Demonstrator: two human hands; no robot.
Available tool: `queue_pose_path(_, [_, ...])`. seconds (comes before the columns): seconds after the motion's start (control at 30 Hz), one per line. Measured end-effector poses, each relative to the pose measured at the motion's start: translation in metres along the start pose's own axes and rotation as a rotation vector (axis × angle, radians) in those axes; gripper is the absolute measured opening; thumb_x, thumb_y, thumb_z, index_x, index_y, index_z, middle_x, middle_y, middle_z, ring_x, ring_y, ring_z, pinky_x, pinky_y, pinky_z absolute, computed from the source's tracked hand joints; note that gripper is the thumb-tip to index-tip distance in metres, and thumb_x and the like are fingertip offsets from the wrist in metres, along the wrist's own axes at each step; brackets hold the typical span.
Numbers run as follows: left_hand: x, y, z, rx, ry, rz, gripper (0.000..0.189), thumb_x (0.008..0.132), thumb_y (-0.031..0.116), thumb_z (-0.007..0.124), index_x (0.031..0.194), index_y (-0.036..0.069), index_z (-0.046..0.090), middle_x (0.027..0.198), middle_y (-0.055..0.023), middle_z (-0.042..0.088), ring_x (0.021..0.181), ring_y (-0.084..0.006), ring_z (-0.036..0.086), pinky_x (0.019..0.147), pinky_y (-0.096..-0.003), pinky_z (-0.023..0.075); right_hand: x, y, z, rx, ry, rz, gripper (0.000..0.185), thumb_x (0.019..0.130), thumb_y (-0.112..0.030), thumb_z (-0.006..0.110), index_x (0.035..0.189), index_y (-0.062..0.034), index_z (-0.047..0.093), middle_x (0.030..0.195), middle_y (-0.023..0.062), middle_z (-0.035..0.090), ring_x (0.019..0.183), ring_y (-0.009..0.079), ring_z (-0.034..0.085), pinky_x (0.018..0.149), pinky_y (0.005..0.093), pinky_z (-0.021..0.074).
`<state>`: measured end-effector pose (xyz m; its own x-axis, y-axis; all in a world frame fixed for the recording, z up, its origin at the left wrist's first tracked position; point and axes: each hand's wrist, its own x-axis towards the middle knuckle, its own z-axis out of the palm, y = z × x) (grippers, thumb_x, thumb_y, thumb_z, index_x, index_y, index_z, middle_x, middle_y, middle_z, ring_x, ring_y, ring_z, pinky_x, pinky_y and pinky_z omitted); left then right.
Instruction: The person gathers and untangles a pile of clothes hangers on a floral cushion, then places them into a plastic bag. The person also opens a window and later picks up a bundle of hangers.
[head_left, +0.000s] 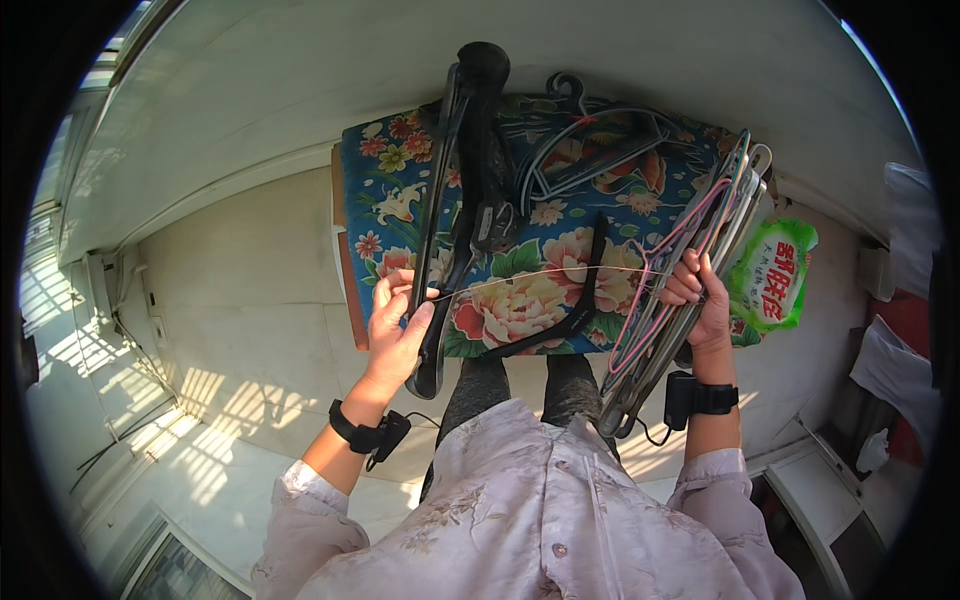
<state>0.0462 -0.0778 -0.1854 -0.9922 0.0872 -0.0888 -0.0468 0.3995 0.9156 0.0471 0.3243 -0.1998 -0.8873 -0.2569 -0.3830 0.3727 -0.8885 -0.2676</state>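
Note:
My left hand (397, 315) pinches one end of a thin string (540, 274) at its fingertips. A stack of black clothes hangers (474, 157) runs right by these fingertips; whether the fingers also grip it, I cannot tell. Across to the right, the string stretches nearly straight to my right hand (696, 296). That hand is closed around a slanted bundle of clothes hangers (739, 202), mostly grey and white, with pink and teal ones on its near side. Its string end is hidden among the hangers and fingers. Between my hands, a black curved hanger piece (577, 319) lies on flowered cloth.
Blue flowered cloth (397, 161) covers a low surface against the wall. Loose wire hangers (600, 150) lie towards its back. A green-and-white plastic package (776, 274) bearing writing is at the right edge. White fabric (896, 375) hangs over something at far right.

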Motion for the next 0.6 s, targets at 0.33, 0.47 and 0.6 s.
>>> queue_pose_path(0.33, [0.021, -0.042, -0.066, 0.042, 0.199, -0.182, 0.023, 0.094, 0.024, 0.054, 0.105, 0.004, 0.056, 0.079, 0.0011, 0.053, 0.071, -0.0061, 0.046, 0.066, -0.0205, 0.0394, -0.055, -0.040, -0.013, 0.005, 0.087, -0.132, 0.023, 0.101, -0.026, 0.035, 0.084, -0.0110, 0.039, 0.063, -0.0047, 0.033, 0.053, 0.0037, 0.032, 0.055, 0.0209, 0.0321])
queue_pose_path(0.47, [0.051, -0.096, -0.030, 0.253, 0.085, -0.156, 0.037, 0.097, 0.032, 0.044, 0.117, 0.002, 0.052, 0.090, -0.0073, 0.057, 0.082, -0.0193, 0.055, 0.076, -0.0320, 0.0440, -0.070, -0.037, -0.011, 0.106, 0.006, -0.127, 0.024, 0.101, -0.027, 0.035, 0.083, -0.0117, 0.039, 0.062, -0.0054, 0.033, 0.052, 0.0035, 0.031, 0.055, 0.0202, 0.0308])
queue_pose_path(0.6, [0.064, -0.160, 0.020, 0.342, -0.046, -0.357, 0.039, 0.094, 0.022, 0.047, 0.126, 0.000, 0.046, 0.086, -0.0186, 0.062, 0.079, -0.0306, 0.061, 0.073, -0.0394, 0.0474, -0.071, -0.033, -0.005, 0.230, -0.090, -0.102, 0.025, 0.101, -0.029, 0.035, 0.081, -0.0131, 0.039, 0.062, -0.0063, 0.033, 0.052, 0.0032, 0.030, 0.054, 0.0199, 0.0286])
